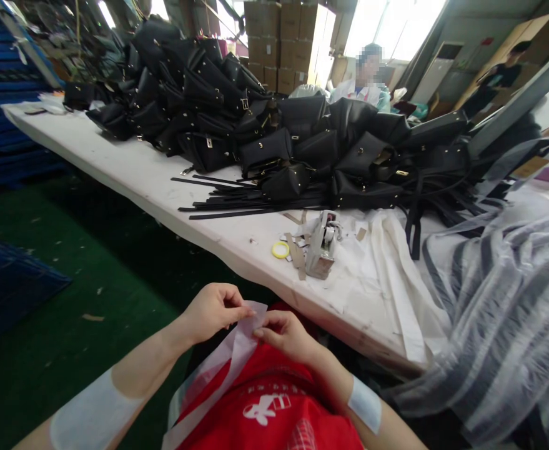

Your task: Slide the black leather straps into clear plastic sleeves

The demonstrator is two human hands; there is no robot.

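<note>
My left hand (pixel 213 309) and my right hand (pixel 283 334) are held together over my lap, just in front of the white table's near edge (pixel 265 256). Both pinch the top end of a thin clear plastic bag (pixel 237 350), fingers closed on its edge. The bag hangs down over a red cloth (pixel 274 406) with a white print that lies on my lap. White patches cover both forearms.
A big heap of black handbags (pixel 265 131) and loose black straps (pixel 246 203) fills the table's far side. A tape dispenser (pixel 323 247), a yellow tape ring (pixel 280 250) and clear plastic sheeting (pixel 503 300) lie nearer. Another person (pixel 365 84) sits behind the table. Green floor lies left.
</note>
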